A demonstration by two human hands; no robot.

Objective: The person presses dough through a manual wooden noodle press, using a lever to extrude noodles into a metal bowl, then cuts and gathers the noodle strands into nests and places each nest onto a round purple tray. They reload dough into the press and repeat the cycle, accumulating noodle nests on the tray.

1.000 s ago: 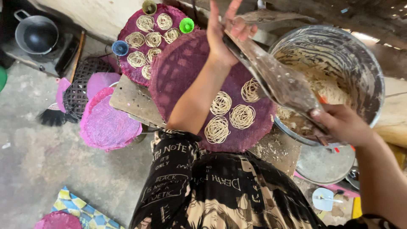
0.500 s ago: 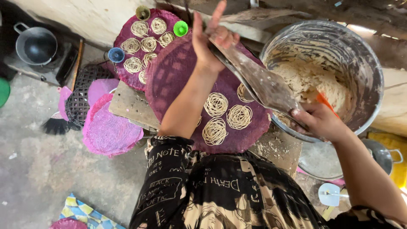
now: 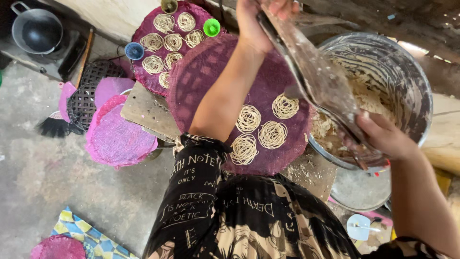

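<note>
My left hand (image 3: 258, 19) grips the far end of a long metal press (image 3: 318, 79) smeared with dough. My right hand (image 3: 383, 136) holds its near end at the rim of a big metal bowl (image 3: 412, 81) of pale dough. The press slants over a round purple woven mat (image 3: 206, 76) that carries several coils of noodle strands (image 3: 261, 127). A second purple mat (image 3: 143, 33) behind it is covered with several more coils.
Pink woven mats (image 3: 117, 136) lie stacked at the left, near a dark basket (image 3: 84, 96) and a brush (image 3: 52, 127). A black pot (image 3: 36, 31) sits on a stove at top left. Small green (image 3: 211, 27) and blue (image 3: 133, 50) cups stand by the far mat.
Both hands have moved the press up and away, so its far end now nears the top edge of the view. The coils on the near mat look unchanged.
</note>
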